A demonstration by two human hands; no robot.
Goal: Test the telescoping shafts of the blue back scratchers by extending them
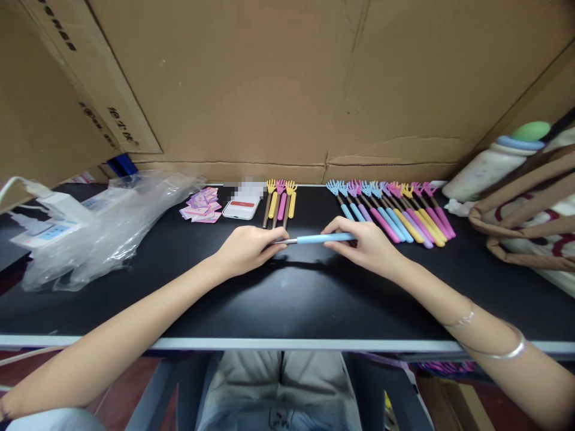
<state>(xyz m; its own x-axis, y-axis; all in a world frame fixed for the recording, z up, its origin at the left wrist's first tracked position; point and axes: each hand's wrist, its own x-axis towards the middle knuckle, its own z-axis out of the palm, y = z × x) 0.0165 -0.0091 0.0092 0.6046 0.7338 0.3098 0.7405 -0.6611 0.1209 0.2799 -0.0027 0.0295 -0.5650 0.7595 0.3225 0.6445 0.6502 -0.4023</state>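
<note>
We have one back scratcher (326,238) stretched between our two hands, nearly level just above the near middle of the counter (242,311). Our left hand (250,248) pinches its metal rod (293,241); our right hand (369,244) grips the far end of its light blue handle (309,239) between thumb and fingers. The handle appears to be seated on the rod, though we cannot tell whether it is fully home, and whatever lies at the other end is hidden by our left hand.

As we judge it, most of the set is already put together: to the right, a slanting row of back scratchers (390,221) in blue, purple, pink and yellow lies with claw heads away from us and coloured handles toward us. Straight ahead, beyond our left hand, three claw-headed rods (265,212) lie with yellow and pink handles (282,206) beside them, seemingly not joined, so these look like the part left undone.

Left of them are a phone (242,208) and a loose pile of printed cards (202,206), then a clear plastic bag (103,233). A bottle (487,167) leans at the far right, behind a brown-handled bag (539,239).
</note>
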